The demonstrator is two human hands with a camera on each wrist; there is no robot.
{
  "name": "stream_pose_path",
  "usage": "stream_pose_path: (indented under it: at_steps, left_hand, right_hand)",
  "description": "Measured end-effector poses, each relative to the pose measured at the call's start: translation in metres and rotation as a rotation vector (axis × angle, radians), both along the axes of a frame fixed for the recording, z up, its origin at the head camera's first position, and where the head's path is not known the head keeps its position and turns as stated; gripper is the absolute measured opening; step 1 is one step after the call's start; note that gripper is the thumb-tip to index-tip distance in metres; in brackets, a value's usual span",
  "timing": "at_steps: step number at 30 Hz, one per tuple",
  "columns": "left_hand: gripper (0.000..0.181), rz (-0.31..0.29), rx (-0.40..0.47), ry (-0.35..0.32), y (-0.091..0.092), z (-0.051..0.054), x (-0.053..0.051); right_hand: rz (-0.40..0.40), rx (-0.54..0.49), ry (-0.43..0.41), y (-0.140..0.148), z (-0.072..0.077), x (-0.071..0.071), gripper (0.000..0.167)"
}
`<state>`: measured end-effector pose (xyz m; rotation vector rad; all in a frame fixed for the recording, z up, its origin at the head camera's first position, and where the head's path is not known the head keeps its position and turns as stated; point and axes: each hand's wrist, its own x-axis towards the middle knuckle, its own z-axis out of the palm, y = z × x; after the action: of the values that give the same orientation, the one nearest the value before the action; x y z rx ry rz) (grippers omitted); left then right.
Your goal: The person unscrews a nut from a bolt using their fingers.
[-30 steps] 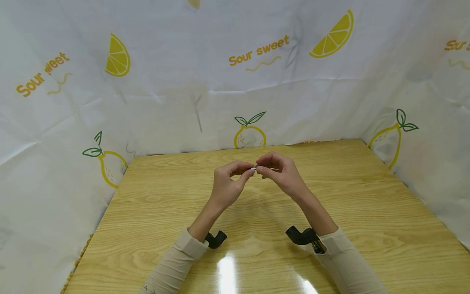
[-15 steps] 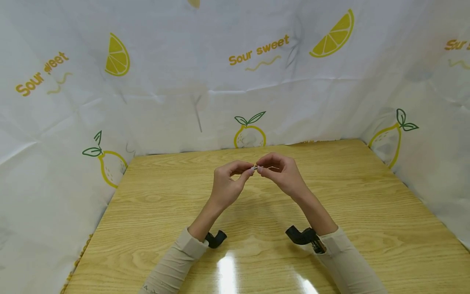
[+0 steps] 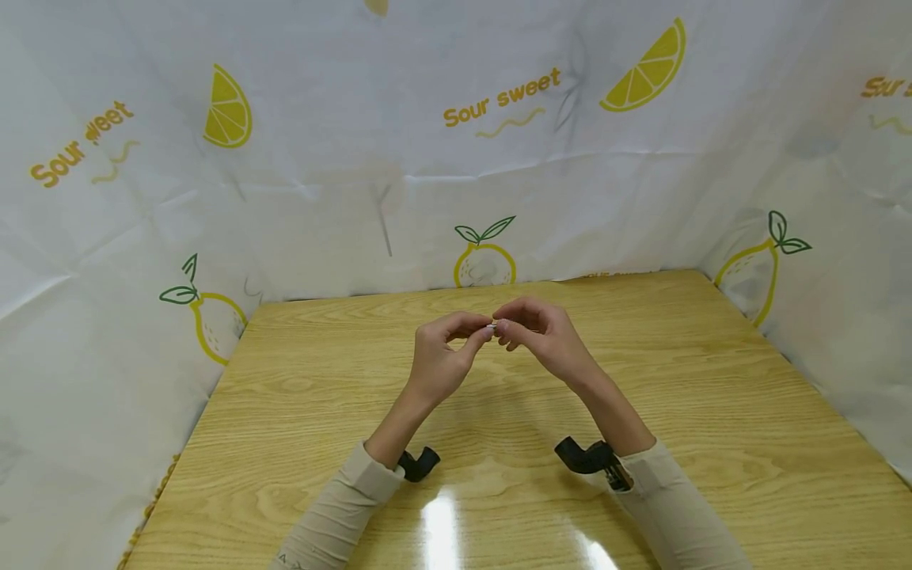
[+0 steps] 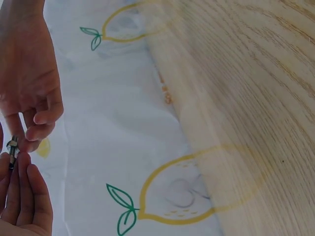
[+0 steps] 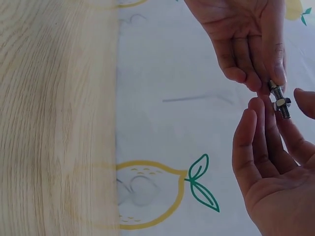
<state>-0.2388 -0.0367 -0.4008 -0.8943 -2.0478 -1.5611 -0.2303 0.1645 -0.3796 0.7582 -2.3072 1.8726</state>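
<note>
A small silvery bolt (image 5: pixel 285 114) carries a hex nut (image 5: pixel 282 103) partway along its thread. In the head view my left hand (image 3: pixel 442 360) pinches one end of the bolt between thumb and fingertips, above the table. My right hand (image 3: pixel 549 340) is at the other end, by the nut. The right wrist view shows the right index finger (image 5: pixel 290 135) up against the nut or just behind it, while the right thumb (image 5: pixel 304 101) stands apart from it. The bolt (image 4: pixel 12 162) is partly covered by the left fingers in the left wrist view.
A wooden table (image 3: pixel 321 396) lies beneath both hands, with light glare near its front. White cloth (image 3: pixel 306 214) printed with lemons and lettering hangs behind it and along both sides. Black curved mounts (image 3: pixel 586 457) sit at the wrists.
The right fingertips have shifted slightly left around the nut end, covering more of the bolt in the head view. My left hand has kept its place and grip.
</note>
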Motion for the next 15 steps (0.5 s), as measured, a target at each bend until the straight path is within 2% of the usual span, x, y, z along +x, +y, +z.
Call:
stream_pose_path:
  at_steps: [3, 15]
  left_hand:
    - [0.011, 0.007, -0.004, 0.001, -0.0002, -0.0003, -0.0005]
    - [0.011, 0.005, -0.007, 0.006, -0.0009, -0.0010, -0.0016]
  right_hand:
    - [0.012, -0.029, 0.007, -0.0004, -0.0008, -0.0006, 0.021]
    - [-0.060, -0.016, 0.046, -0.0006, -0.0005, 0.0007, 0.020]
